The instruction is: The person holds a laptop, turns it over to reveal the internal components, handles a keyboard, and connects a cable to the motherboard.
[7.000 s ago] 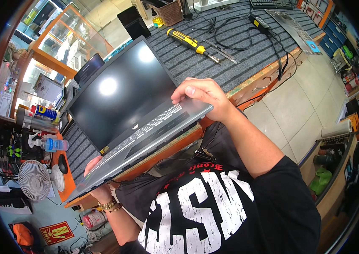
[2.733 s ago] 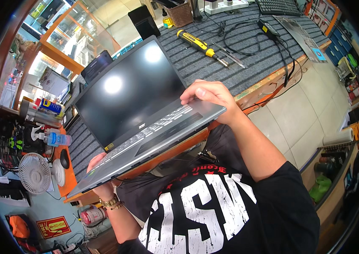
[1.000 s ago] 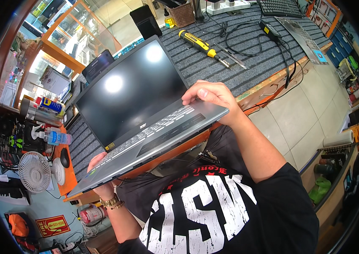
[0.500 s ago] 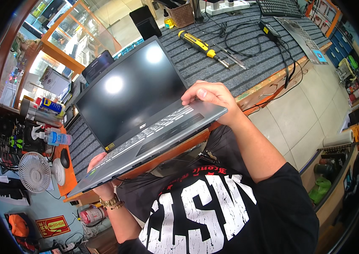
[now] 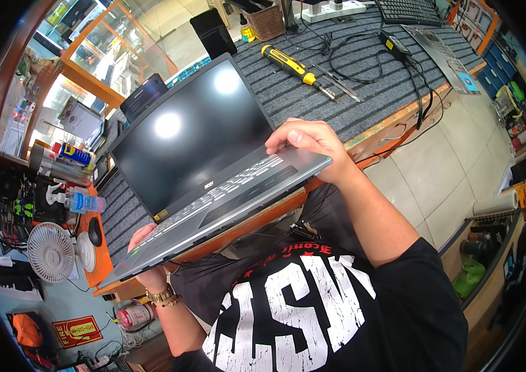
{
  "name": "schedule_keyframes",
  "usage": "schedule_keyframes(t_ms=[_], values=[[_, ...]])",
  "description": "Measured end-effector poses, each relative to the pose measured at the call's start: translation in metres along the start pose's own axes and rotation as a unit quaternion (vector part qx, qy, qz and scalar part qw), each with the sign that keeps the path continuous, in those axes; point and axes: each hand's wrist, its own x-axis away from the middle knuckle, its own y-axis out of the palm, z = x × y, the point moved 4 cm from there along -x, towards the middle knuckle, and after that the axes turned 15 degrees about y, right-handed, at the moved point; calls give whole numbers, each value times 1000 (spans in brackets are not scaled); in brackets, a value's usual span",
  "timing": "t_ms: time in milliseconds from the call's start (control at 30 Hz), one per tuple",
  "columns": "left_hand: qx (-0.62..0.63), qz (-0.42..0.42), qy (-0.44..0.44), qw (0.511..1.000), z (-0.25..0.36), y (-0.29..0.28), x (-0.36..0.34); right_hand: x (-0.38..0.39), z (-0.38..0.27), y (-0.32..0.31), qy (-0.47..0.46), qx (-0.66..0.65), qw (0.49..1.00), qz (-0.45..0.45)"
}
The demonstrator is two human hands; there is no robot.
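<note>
Under the laptop [image 5: 191,133], the left hand [image 5: 154,281] is partly hidden.

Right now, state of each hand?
Left hand: closed, holding the laptop by its left side.
Right hand: closed, holding the same laptop by its right side.
</note>
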Motion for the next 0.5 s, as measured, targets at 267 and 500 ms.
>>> schedule_keyframes(t_ms=[267, 500], values=[[21, -10, 2, 1000, -3, -2, 0, 0, 0, 0, -1, 4, 1000, 0], [10, -15, 7, 1000, -3, -2, 0, 0, -1, 0, 2, 4, 1000, -2]])
